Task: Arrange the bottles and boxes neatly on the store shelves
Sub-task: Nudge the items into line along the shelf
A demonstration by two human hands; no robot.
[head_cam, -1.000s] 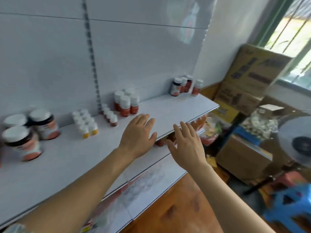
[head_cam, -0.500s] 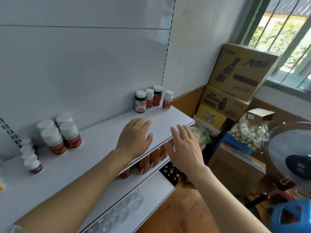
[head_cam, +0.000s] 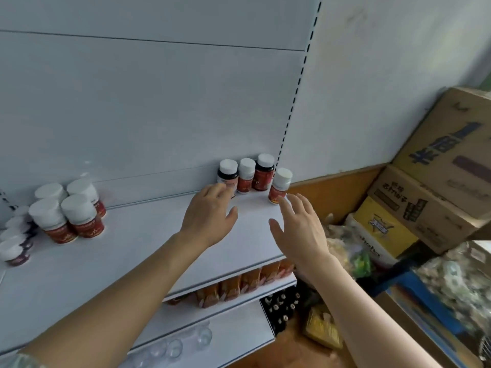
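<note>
Left hand [head_cam: 210,216] spread, empty, fingertips at leftmost bottle [head_cam: 227,176]; right hand [head_cam: 300,229] spread, empty, near rightmost bottle [head_cam: 280,185].

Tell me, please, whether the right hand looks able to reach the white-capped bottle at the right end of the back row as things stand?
Probably yes. The right hand is open, its fingers just short of the rightmost bottle, with only bare shelf between them. The left hand is over by the leftmost bottle, clear of that path.

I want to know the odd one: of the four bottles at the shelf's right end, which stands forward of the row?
The rightmost bottle, near the right hand; the other three line the back panel.
</note>
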